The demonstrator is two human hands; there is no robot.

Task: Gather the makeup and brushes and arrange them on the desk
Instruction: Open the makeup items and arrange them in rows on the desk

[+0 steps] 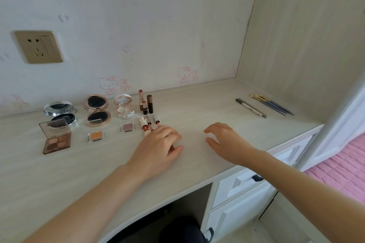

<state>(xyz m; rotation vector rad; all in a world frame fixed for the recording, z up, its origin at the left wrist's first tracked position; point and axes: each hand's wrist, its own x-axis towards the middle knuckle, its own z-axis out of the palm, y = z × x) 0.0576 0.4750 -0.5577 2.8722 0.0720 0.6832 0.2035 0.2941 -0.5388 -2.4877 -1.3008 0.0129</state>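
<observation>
Just in front of the standing lipsticks (pixel 145 102), my left hand (pixel 158 145) rests on the desk (pixel 197 104) with the fingers curled over a thin pink lip gloss (pixel 156 118). Its silver end points out toward the lipsticks, and a bit of red shows under my thumb, so I judge that I pinch it. My right hand (pixel 223 142) hovers to the right of the lipsticks, nearer to me, fingers loosely bent, holding nothing.

Left of the lipsticks the compacts (pixel 97 110), the palette (pixel 56 138) and the small eyeshadow pans (pixel 96 136) stand in rows. Far to the right of the lipsticks the brushes (pixel 270 103) and a pencil (pixel 250 108) lie apart.

I think the step is to set this gloss straight beside the other tubes (pixel 145 126). After that, my free right hand must reach far for the brushes.
</observation>
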